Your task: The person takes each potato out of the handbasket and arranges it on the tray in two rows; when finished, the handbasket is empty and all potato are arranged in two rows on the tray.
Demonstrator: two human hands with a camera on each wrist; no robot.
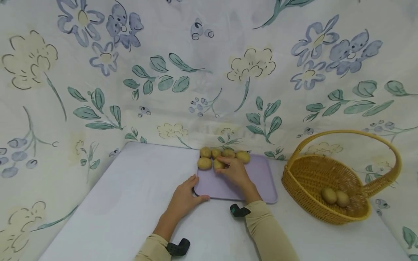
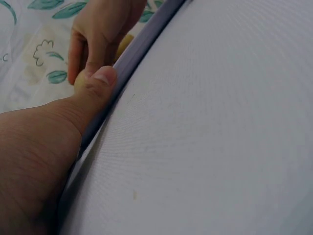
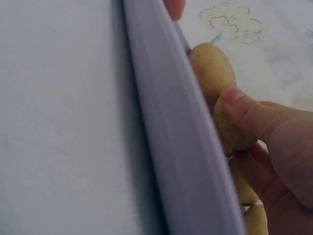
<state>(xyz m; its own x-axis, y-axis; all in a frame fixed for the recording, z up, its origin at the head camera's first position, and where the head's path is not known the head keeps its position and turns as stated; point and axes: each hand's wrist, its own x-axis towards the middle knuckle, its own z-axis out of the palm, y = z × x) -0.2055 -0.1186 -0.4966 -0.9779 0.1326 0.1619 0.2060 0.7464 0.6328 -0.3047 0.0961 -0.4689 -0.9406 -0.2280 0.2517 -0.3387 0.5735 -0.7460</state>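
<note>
A lilac tray (image 1: 228,185) lies on the white table, with several potatoes (image 1: 204,163) grouped toward its back left. My right hand (image 1: 236,173) pinches one potato (image 3: 234,128) between thumb and fingers, low over the tray beside the others. In the right wrist view the thumb presses on that potato's near side, close to another potato (image 3: 211,68). At the tray's front left corner, my left hand (image 1: 184,198) holds the rim. Its thumb (image 2: 100,81) lies along the front edge in the left wrist view, while the undersides of its fingers are hidden.
To the right of the tray stands a wicker basket (image 1: 310,204) with a tall arched handle (image 1: 346,132). Two potatoes (image 1: 328,195) lie inside it. Behind the table (image 1: 140,181) hangs a floral cloth (image 1: 209,90).
</note>
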